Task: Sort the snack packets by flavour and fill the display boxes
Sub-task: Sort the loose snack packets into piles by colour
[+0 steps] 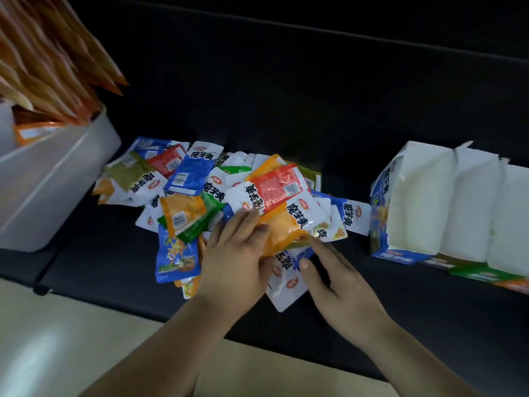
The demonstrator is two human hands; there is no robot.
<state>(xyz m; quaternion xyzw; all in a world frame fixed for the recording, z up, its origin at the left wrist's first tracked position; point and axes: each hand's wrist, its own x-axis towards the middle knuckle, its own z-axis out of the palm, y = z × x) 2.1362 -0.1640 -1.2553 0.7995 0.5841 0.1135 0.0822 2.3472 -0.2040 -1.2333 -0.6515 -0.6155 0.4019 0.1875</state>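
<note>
A loose pile of snack packets [200, 190] in blue, orange, green, red and olive lies on the black seat. My left hand [234, 253] rests with straight fingers on the near side of the pile, touching an orange packet [284, 230]. A red packet [274, 187] lies on top just behind it. My right hand [332, 279] sits beside it with its fingers stretched out. Its fingertips touch the orange packet's lower right edge, above a white-backed packet [286, 287]. Neither hand visibly grips anything.
A white bin [57, 179] at the left holds several upright orange packets [48, 67]. Three display boxes [446, 204] stand side by side at the right, their white sides towards me. The black seat [100, 253] ends at a pale floor [86, 339] close to me.
</note>
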